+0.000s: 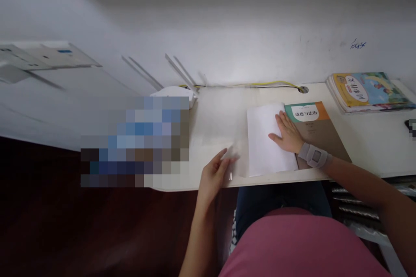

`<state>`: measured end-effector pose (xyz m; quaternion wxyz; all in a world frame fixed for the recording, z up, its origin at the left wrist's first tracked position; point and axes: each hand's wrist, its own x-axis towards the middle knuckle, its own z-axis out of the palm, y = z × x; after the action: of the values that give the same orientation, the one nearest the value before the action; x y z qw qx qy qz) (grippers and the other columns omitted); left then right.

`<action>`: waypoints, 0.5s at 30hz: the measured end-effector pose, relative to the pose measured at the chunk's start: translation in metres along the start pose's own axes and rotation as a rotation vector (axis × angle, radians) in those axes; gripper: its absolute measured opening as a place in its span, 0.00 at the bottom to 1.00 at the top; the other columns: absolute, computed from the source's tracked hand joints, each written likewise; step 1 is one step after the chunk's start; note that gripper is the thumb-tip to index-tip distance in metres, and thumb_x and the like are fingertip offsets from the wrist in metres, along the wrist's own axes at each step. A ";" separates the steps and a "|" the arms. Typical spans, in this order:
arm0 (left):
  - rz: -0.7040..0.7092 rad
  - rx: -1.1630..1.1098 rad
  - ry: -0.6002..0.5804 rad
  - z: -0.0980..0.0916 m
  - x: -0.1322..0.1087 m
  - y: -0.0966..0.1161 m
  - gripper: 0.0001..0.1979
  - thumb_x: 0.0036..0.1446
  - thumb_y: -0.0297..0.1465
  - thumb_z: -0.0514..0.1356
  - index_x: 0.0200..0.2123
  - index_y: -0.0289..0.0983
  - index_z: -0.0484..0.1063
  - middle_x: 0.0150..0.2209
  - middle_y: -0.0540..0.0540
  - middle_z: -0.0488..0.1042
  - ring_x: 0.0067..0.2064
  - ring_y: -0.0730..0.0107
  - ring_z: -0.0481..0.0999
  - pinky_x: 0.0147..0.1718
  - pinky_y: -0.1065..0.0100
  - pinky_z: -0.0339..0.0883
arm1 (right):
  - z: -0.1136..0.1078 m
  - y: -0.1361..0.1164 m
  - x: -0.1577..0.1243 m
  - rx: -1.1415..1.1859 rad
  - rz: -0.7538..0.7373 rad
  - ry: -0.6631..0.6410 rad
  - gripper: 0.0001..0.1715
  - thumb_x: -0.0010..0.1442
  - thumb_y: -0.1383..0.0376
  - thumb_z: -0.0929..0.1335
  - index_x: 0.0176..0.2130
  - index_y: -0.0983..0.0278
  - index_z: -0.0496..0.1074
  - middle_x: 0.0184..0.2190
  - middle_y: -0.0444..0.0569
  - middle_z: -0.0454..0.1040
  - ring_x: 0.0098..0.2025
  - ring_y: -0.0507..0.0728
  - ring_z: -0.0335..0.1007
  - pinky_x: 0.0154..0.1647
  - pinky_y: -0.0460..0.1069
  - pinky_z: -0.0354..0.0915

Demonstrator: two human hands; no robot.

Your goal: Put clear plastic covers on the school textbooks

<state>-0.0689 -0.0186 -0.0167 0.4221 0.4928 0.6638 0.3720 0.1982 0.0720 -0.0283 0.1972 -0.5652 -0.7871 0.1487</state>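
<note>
A textbook (316, 138) with a green, orange and brown cover lies on the white desk in front of me. A plain white panel (268, 143) adjoins its left side; I cannot tell whether it is a page or a paper cover. My right hand (287, 134) rests flat, fingers spread, across the white panel near the seam. A grey band is around that wrist. At the desk's front edge, my left hand (216, 171) pinches what looks like a clear plastic sheet (238, 166), which shows faint glare and extends left of the white panel.
Stacked books (367, 91) sit at the back right. A white router (175, 91) with antennas stands at the back left, beside a blurred-out area. A yellow cable (273, 82) runs along the wall to a desk hole (303, 89). Wall sockets (48, 56) are at left.
</note>
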 end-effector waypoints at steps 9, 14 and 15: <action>0.017 -0.030 0.092 0.003 0.001 -0.006 0.35 0.51 0.49 0.56 0.56 0.32 0.65 0.38 0.41 0.80 0.43 0.58 0.77 0.44 0.59 0.67 | 0.002 0.001 0.002 -0.043 0.027 -0.038 0.48 0.59 0.46 0.59 0.65 0.75 0.46 0.68 0.63 0.38 0.69 0.66 0.30 0.65 0.61 0.41; 0.042 0.043 0.120 0.004 -0.001 -0.006 0.34 0.52 0.48 0.56 0.57 0.31 0.64 0.38 0.42 0.80 0.42 0.60 0.77 0.46 0.60 0.67 | -0.001 0.002 0.001 -0.029 -0.044 -0.044 0.49 0.59 0.42 0.58 0.65 0.72 0.48 0.68 0.62 0.38 0.69 0.66 0.29 0.65 0.62 0.42; 0.041 0.057 0.117 0.005 -0.002 -0.004 0.34 0.52 0.48 0.56 0.57 0.31 0.64 0.38 0.42 0.80 0.42 0.60 0.77 0.45 0.60 0.67 | -0.002 0.002 0.000 -0.022 -0.079 -0.047 0.49 0.59 0.41 0.57 0.65 0.72 0.47 0.68 0.61 0.38 0.69 0.65 0.29 0.65 0.62 0.41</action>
<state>-0.0655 -0.0207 -0.0218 0.3607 0.4954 0.6875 0.3896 0.2007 0.0730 -0.0278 0.1780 -0.5323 -0.8147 0.1457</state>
